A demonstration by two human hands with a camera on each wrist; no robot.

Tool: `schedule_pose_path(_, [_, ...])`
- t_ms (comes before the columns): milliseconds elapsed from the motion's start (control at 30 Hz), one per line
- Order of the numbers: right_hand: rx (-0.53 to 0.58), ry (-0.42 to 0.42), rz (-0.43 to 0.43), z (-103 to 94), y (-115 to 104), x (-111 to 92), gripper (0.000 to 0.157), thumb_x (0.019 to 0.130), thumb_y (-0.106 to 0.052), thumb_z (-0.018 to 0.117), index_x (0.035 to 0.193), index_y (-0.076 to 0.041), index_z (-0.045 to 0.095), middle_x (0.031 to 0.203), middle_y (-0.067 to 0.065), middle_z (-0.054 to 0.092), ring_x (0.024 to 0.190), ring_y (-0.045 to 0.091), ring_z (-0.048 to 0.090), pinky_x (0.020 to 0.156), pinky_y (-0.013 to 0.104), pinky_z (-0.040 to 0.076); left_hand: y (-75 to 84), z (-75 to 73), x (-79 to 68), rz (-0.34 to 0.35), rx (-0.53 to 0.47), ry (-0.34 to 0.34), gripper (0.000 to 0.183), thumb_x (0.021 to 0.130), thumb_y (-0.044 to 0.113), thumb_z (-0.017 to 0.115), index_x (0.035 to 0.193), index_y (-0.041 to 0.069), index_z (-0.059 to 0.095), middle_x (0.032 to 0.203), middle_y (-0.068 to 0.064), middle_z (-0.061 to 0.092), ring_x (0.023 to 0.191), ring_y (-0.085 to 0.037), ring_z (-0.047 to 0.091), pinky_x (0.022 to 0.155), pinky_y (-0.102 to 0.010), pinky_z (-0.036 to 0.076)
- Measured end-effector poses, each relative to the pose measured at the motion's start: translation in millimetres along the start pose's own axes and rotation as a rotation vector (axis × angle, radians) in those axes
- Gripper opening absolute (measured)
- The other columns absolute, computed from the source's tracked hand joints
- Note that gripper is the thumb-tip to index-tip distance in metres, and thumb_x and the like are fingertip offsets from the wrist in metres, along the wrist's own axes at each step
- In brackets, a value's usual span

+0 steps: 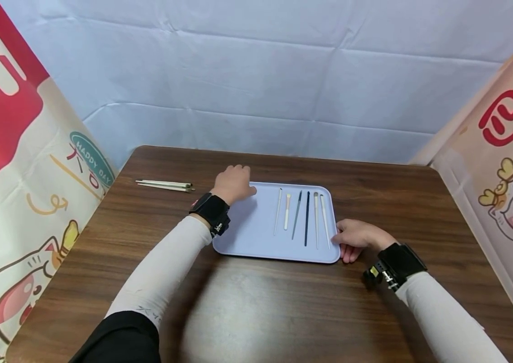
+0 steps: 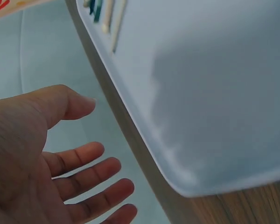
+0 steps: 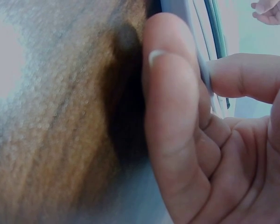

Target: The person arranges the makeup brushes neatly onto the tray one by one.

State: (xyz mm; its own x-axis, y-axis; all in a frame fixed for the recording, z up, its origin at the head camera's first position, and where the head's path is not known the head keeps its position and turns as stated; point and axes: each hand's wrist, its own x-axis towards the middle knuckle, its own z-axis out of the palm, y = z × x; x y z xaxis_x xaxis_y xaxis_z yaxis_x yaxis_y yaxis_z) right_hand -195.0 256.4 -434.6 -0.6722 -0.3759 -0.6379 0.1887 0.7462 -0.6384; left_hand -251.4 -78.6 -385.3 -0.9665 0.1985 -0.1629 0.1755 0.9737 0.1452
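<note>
A light lavender-blue tray [image 1: 256,241] lies on the wooden table, with several thin paintbrushes side by side on its right half, among them a black brush [image 1: 307,222] and a short pale brush [image 1: 287,213]. My right hand [image 1: 357,236] pinches the tray's right rim; in the right wrist view the thumb [image 3: 245,77] is on the inner side and the curled fingers [image 3: 170,102] are outside and below. Near the tray's far left corner hovers my left hand [image 1: 234,184]. Its fingers [image 2: 95,196] are spread and hold nothing in the left wrist view.
More pale paintbrushes [image 1: 164,184] lie in a small bunch on the table [image 1: 238,312], left of the tray. A pale blue cloth [image 1: 256,75] hangs behind the table's far edge. Printed cartoon sheets [image 1: 506,201] stand on both sides.
</note>
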Motion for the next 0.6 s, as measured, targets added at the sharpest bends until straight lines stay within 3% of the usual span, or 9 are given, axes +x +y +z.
schedule_pose_path(333, [0.002, -0.003, -0.003, 0.5, 0, -1, 0.011, 0.101, -0.008, 0.051, 0.102, 0.001, 0.055, 0.067, 0.009, 0.067, 0.051, 0.013, 0.066, 0.05, 0.027, 0.056, -60.2, -2.8, -11.7, -0.044, 0.004, 0.061, 0.052, 0.096, 0.035, 0.066, 0.136, 0.002, 0.055, 0.129, -0.019, 0.059, 0.121, -0.039, 0.053, 0.098, -0.055, 0.048])
schedule_pose_path(600, [0.009, 0.003, -0.004, 1.0, -1, -3, 0.009, 0.1, -0.008, 0.051, 0.102, 0.001, 0.054, 0.066, 0.009, 0.067, 0.051, 0.013, 0.066, 0.05, 0.027, 0.056, -98.8, -6.7, -21.7, -0.051, 0.004, 0.038, 0.054, 0.097, 0.031, 0.064, 0.139, -0.001, 0.053, 0.134, -0.024, 0.056, 0.125, -0.044, 0.05, 0.099, -0.06, 0.045])
